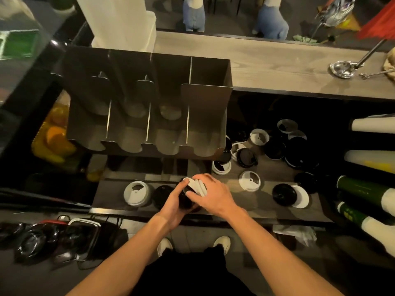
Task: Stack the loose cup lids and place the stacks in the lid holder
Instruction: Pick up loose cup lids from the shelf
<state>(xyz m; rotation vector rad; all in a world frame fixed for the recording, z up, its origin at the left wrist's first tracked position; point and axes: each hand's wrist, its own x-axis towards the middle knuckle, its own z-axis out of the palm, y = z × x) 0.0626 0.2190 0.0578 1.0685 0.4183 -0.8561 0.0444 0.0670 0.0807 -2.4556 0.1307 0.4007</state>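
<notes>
1. The lids look like light, thin plastic, probably slippery and easily crushed, so the stack [197, 185] is best held round the rims, no hard squeezing.
2. Black and white lids are mixed in it.
3. It's held in the closed grip of both the left hand [175, 201] and the right hand [213, 195], over the table's [245, 201] front edge, in front of the lid holder [205, 99].
4. More loose lids [249, 180] are scattered to the right.

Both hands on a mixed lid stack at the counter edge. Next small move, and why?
Probably press the white plastic lids flush onto the black plastic lids held between the left hand and right hand. The white ones sit fanned and tilted, so the stack likely would not yet slide cleanly into the dark metal four-slot lid holder.
</notes>
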